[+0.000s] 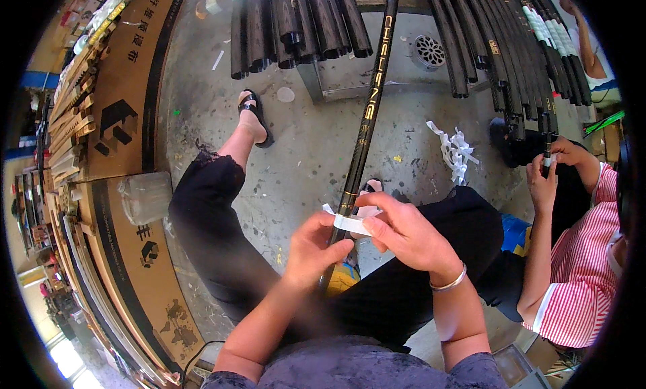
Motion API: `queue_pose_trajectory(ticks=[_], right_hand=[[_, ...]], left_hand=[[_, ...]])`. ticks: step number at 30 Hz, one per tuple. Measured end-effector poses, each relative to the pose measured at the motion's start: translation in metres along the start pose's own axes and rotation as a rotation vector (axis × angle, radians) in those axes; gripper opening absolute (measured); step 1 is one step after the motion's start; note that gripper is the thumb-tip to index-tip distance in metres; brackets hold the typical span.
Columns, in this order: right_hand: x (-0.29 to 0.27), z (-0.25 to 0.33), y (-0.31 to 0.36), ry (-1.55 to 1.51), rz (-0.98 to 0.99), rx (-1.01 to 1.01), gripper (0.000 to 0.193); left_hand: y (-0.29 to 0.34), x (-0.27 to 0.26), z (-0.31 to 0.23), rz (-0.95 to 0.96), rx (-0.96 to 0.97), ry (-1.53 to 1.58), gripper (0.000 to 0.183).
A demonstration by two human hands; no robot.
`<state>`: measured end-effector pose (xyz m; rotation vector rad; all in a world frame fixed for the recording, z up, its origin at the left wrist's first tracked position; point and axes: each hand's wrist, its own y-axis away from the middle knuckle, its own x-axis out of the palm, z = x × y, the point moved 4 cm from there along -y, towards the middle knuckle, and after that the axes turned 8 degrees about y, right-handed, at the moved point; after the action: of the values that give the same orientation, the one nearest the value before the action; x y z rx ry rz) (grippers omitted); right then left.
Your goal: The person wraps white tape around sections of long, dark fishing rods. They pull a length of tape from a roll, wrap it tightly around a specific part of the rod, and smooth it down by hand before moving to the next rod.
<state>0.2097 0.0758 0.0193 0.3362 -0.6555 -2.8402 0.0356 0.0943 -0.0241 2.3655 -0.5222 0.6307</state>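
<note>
A long black pole (364,130) with gold lettering rises from between my legs and leans slightly right toward the top. A white strip (352,225), like paper or tape, lies across the pole, with a small end sticking out on its left side. My left hand (312,249) is closed round the pole from the left, its thumb and fingertips beside the strip. From the right, my right hand (412,236) pinches the strip's other end between thumb and fingers; a silver bangle (452,279) circles that wrist. Part of the pole is hidden behind my fingers.
Bundles of dark tubes (296,26) rest on a metal stand ahead, with more tubes (501,46) at the right. White strips (455,153) lie heaped on the floor. Cardboard boxes (128,113) line the left. At right, a co-worker in a striped shirt (579,275) holds another pole.
</note>
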Motion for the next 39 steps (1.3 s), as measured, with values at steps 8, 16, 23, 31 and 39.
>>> queue_pose_trajectory(ticks=[8,16,23,31,39], right_hand=[[0.001,0.0,-0.001,-0.008,-0.001,-0.006,0.03],[0.002,-0.001,-0.002,-0.006,-0.001,-0.034,0.03],[0.001,0.0,-0.002,0.015,-0.005,-0.047,0.03],[-0.004,0.007,0.007,-0.022,-0.016,-0.023,0.033],[-0.004,0.001,0.005,-0.033,-0.024,-0.018,0.033]], left_hand=[[0.001,-0.004,0.0,-0.008,0.031,-0.047,0.039],[0.004,-0.006,-0.002,-0.042,0.024,0.043,0.033],[0.006,-0.003,-0.007,-0.161,0.097,-0.197,0.035],[0.009,0.001,-0.01,-0.274,0.215,-0.664,0.034],[0.011,0.0,-0.008,-0.232,0.15,-0.482,0.032]])
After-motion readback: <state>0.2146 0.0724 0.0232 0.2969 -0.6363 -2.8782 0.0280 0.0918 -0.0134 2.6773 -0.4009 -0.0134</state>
